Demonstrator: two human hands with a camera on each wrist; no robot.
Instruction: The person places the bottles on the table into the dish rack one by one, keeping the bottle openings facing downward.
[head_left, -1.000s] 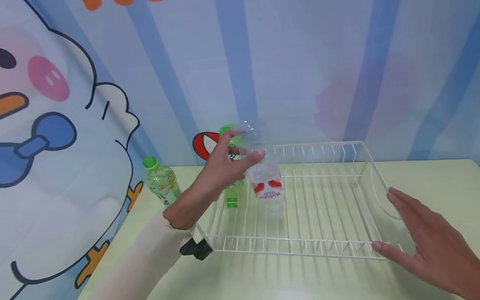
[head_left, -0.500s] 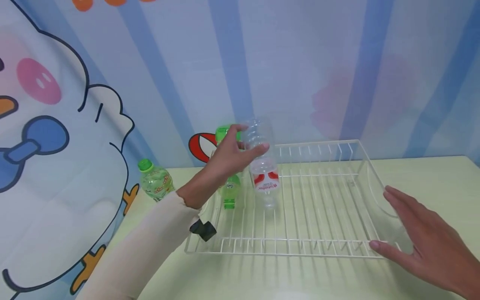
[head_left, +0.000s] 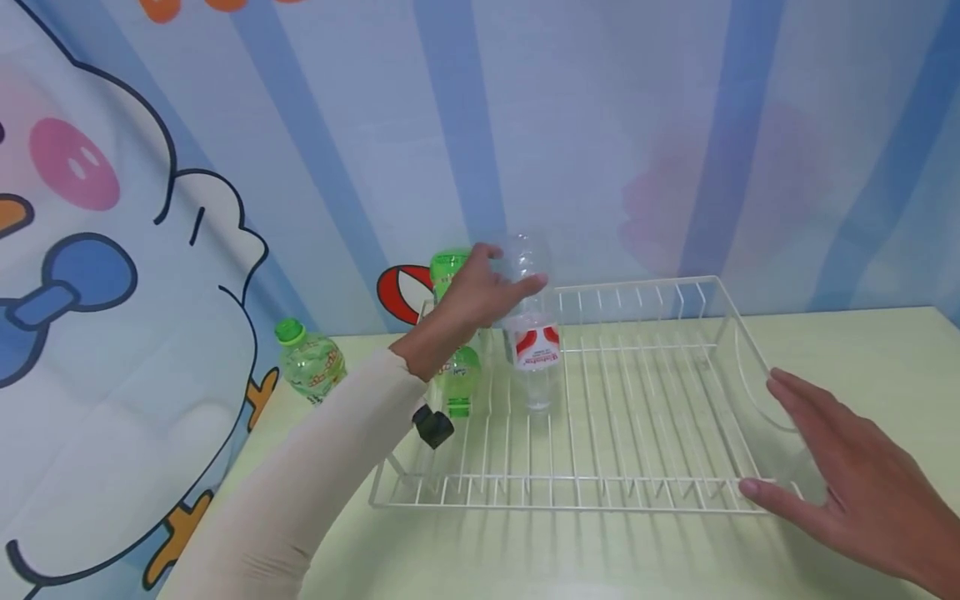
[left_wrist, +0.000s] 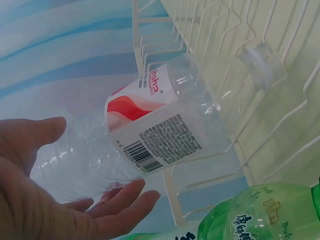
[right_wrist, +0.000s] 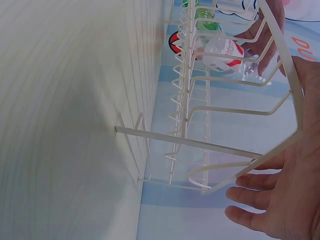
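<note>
My left hand point(head_left: 480, 287) has its thumb and fingers round the base end of a clear plastic water bottle point(head_left: 537, 348) with a red and white label. The bottle is upside down, its neck low among the wires of a white wire dish rack point(head_left: 637, 482). In the left wrist view, the thumb is along one side of the bottle point(left_wrist: 155, 112) and the fingers along the other. A green drink bottle point(head_left: 459, 375), also inverted in the rack, is partly hidden behind that hand. My right hand point(head_left: 870, 479) is spread beside the rack's right end, holding nothing.
Another green drink bottle point(head_left: 311, 362), cap up, stands left of the rack, partly covered by the left sleeve. The pale table point(head_left: 862, 350) meets a blue striped backdrop point(head_left: 585, 142) with cartoon figures behind the rack.
My left hand has moved right and slightly away with the water bottle, which now stands more upright. The sleeve reaches farther over the rack. My right hand has stayed in place.
</note>
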